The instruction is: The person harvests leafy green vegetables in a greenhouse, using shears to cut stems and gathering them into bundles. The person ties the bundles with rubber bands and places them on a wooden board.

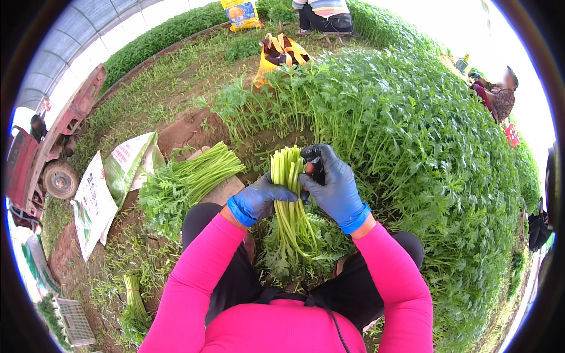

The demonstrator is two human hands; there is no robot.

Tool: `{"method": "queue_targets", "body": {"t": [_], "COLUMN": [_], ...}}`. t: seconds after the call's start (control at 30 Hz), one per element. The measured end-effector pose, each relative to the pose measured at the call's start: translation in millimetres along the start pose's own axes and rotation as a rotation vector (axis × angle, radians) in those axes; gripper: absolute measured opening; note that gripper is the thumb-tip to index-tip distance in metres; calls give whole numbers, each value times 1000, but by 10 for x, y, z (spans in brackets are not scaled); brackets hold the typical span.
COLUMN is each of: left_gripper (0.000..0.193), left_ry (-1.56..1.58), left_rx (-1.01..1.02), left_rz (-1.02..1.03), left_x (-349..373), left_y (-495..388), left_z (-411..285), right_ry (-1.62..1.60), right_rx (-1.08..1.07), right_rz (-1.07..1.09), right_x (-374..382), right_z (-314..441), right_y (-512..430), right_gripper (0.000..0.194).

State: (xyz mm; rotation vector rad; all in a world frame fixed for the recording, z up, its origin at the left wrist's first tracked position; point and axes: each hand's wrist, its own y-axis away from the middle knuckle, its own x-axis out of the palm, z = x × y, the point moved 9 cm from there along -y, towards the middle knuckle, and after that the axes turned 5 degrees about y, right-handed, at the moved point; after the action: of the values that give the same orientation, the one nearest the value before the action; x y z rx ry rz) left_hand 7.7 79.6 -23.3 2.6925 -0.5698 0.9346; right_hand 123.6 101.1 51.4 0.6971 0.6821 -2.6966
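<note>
A bunch of leafy green stalks (289,212) hangs upside down before me, pale cut ends up and leaves down between my knees. My left hand (262,196), in a blue glove with a dark, soiled palm, grips the bunch around its middle. On the bunch's right side, my gloved right hand (326,178) has its fingers curled at the stalks near the cut ends. Something small and reddish shows among those fingers; what it is I cannot tell. A pile of cut stalks (207,172) lies left of my left hand on a flat board (227,192).
Standing leafy plants (423,163) fill the right side. A tied bunch (133,293) lies lower left, near a plastic crate (74,322). Printed sacks (95,205) and a red cart (57,150) are left. Ahead sit an orange bag (267,66) and a person (324,15); another person (501,97) is right.
</note>
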Motion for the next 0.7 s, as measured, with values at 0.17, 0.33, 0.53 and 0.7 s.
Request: {"method": "queue_targets", "body": {"t": [0.17, 0.33, 0.53, 0.7], "left_gripper": [65, 45, 31, 35], "left_ry": [-52, -124, -231, -271], "left_rx": [-19, -25, -71, -139], "left_rz": [4, -55, 83, -1], "left_x": [-4, 6, 219, 202], "left_y": [-61, -64, -82, -83], "left_z": [78, 88, 171, 235], "right_ry": [72, 87, 271, -257], "right_rx": [-109, -89, -527, -224], "right_rz": [-75, 144, 21, 496], "right_x": [69, -105, -270, 249], "right_z": [102, 179, 631, 304], "right_y": [39, -175, -323, -262], "right_gripper": [44, 36, 42, 66]}}
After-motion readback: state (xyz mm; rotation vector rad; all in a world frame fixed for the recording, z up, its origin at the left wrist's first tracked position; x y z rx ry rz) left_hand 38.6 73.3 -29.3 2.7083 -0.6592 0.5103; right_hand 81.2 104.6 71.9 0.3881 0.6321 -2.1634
